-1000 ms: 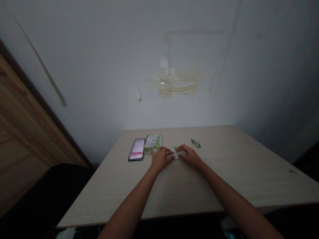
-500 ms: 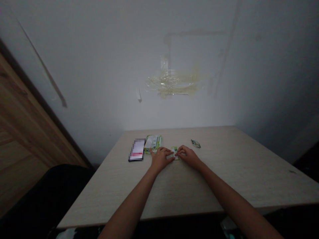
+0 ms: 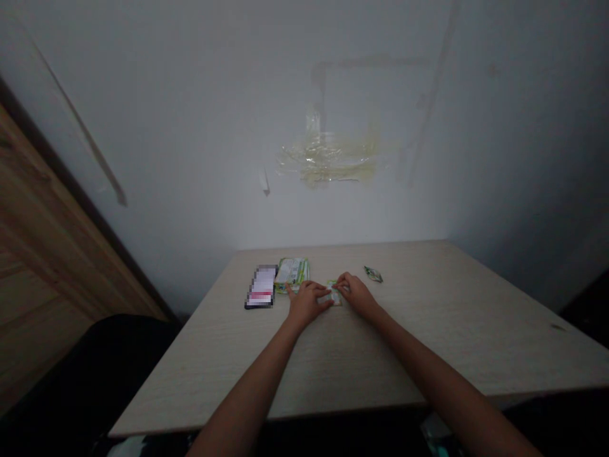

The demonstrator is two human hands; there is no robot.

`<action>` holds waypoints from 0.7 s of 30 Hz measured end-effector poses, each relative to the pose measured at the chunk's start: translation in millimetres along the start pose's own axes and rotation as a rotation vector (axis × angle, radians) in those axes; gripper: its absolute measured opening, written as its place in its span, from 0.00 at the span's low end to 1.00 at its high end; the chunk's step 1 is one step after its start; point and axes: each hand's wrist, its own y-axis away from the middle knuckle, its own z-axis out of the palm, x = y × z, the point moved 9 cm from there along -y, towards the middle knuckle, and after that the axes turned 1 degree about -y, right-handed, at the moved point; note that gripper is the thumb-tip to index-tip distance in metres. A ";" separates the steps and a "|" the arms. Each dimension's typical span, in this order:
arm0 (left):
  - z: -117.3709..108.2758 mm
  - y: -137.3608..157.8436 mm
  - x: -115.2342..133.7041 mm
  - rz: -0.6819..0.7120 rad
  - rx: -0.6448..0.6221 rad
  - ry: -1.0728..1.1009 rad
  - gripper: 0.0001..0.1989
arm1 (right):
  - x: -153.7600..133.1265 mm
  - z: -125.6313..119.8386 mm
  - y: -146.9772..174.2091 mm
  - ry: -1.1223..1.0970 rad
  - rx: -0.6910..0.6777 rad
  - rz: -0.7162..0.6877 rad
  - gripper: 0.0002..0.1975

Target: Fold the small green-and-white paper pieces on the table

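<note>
A small flat green-and-white packet (image 3: 335, 297) lies on the table between my hands and is partly covered by my fingers. My left hand (image 3: 307, 306) rests at its left edge with fingers spread, the thumb and a fingertip touching it. At the packet's upper right, the fingertips of my right hand (image 3: 356, 294) are pinched together on it. Just beyond my left hand lies a larger green-and-white plastic package (image 3: 292, 271). To the right of my right hand is a small crumpled dark-green wrapper (image 3: 373, 274).
A phone (image 3: 261, 287) with a lit, blurred screen lies left of the larger package. The pale wooden table (image 3: 228, 368) meets a grey wall (image 3: 200, 158) with clear tape (image 3: 333, 158) on it. A dark chair-like shape (image 3: 109, 355) stands at the left.
My right hand has moved slightly up and left along the packet, its fingertips now nearer the top edge. My left hand has stayed in place.
</note>
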 end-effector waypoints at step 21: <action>-1.0 0.3 2.0 -0.003 -0.024 -0.014 0.16 | 1.8 13.4 3.7 0.223 -0.042 -0.020 0.18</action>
